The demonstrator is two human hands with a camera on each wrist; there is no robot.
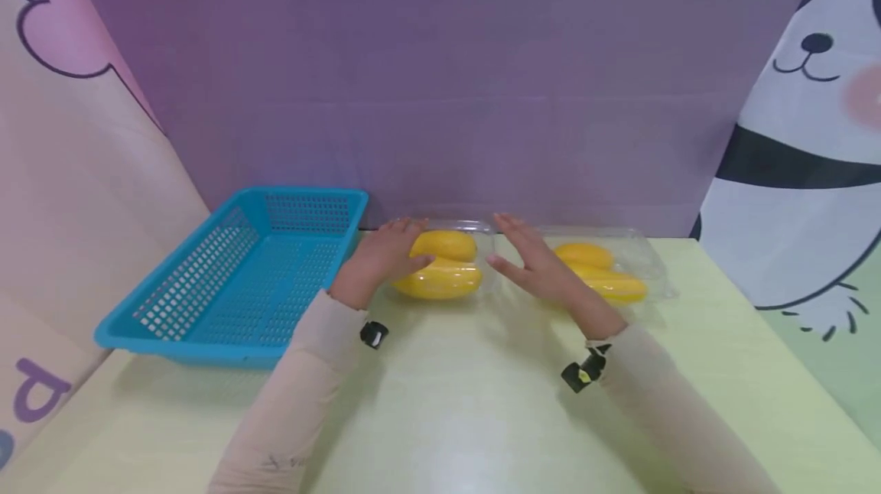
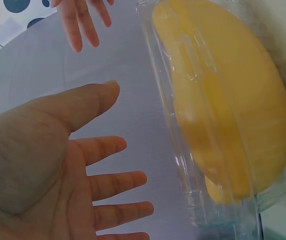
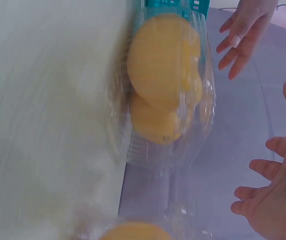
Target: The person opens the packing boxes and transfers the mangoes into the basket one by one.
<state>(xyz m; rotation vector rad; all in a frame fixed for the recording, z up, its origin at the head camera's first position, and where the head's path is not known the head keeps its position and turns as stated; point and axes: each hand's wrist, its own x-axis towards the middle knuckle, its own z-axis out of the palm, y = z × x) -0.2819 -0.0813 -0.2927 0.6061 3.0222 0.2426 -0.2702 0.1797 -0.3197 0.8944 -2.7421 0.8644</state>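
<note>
Two clear plastic boxes stand side by side at the back of the table, each with yellow fruits that look like mangoes. My left hand [image 1: 377,258] hovers at the left side of the nearer-to-centre box [image 1: 486,238], fingers spread and straight. On that box's other side is my right hand [image 1: 547,272], also spread, in front of part of the second box [image 1: 636,249]. The mangoes [image 1: 440,280] show through the lid. In the left wrist view, a gap separates the left hand [image 2: 42,165] from the box [image 2: 183,175]. The right wrist view shows the right hand [image 3: 278,195] holding nothing.
A blue perforated plastic basket [image 1: 241,357] stands on the left of the pale table [image 1: 468,402]. Behind everything rises a purple cloth backdrop [image 1: 440,96]. Cartoon-printed sheets [image 1: 778,249] flank both sides.
</note>
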